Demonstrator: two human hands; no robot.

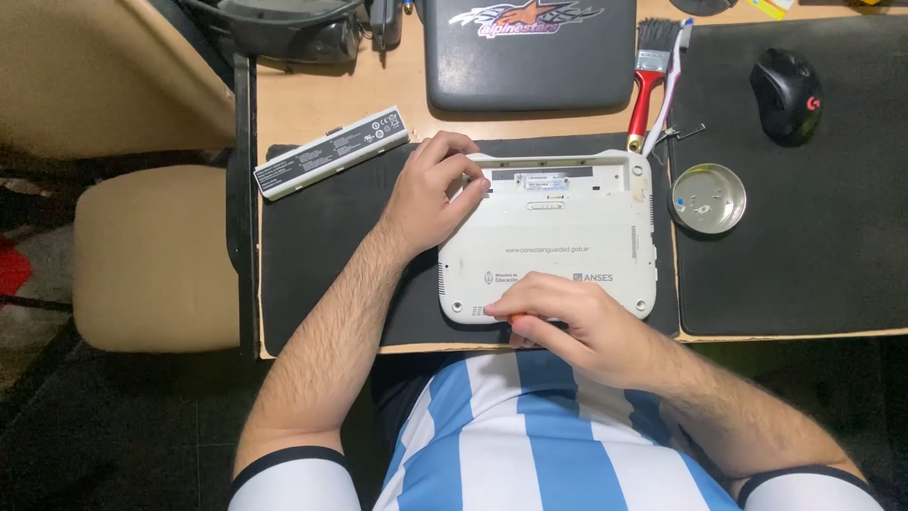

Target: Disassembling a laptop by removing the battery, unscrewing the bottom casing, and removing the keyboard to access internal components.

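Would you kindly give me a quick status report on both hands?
Left hand grips white laptop top-left corner. Right hand holds orange-handled tool at near edge. Battery out, lying left.

White laptop base: matt plastic. Mat: matt black. Round dish: shiny metal. Desk: smooth wood.

Home desk repair corner: wooden desk, mouse, brush, screw dish.
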